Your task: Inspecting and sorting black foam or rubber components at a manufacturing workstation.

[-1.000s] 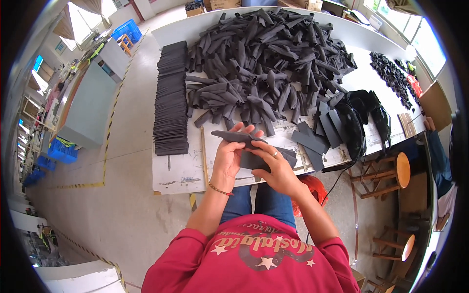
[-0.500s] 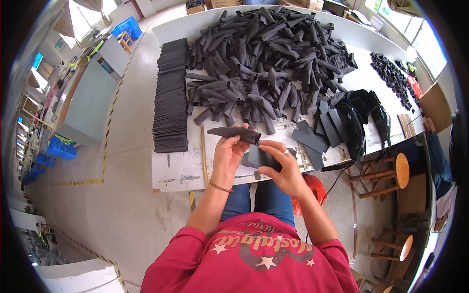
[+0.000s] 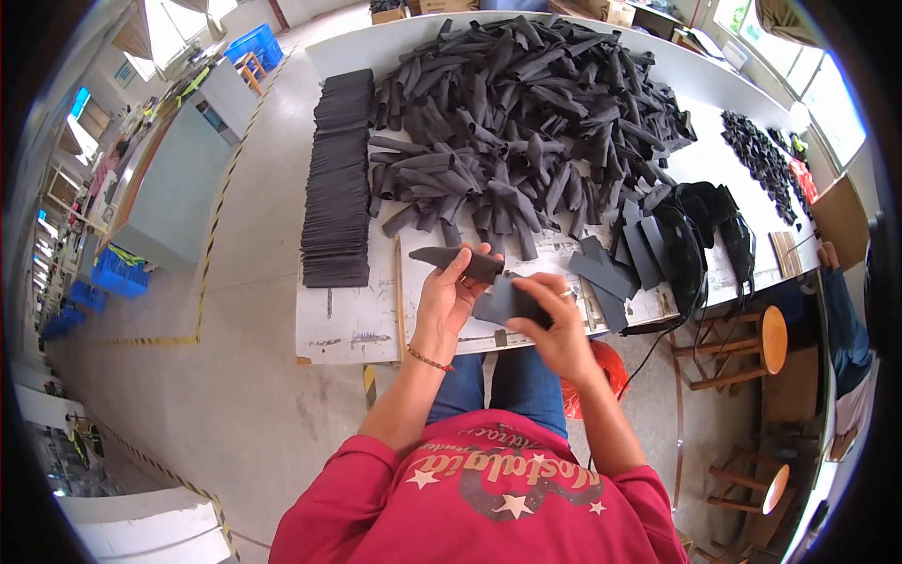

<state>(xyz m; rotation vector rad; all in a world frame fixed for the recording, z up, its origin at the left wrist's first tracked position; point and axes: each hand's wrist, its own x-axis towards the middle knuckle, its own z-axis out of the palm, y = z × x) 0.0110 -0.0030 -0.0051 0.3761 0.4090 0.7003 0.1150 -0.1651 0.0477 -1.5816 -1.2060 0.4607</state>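
At the middle of the frame we see the left hand (image 3: 443, 303) gripping the dark tube (image 3: 455, 261), thumb laid over it. The tube's long axis runs left to right, dipping slightly, so its right end points toward the right hand (image 3: 558, 321). That hand, the farther from the tube, grips the grey card (image 3: 504, 300), just below and right of that end; whether tube and card touch, we cannot tell.
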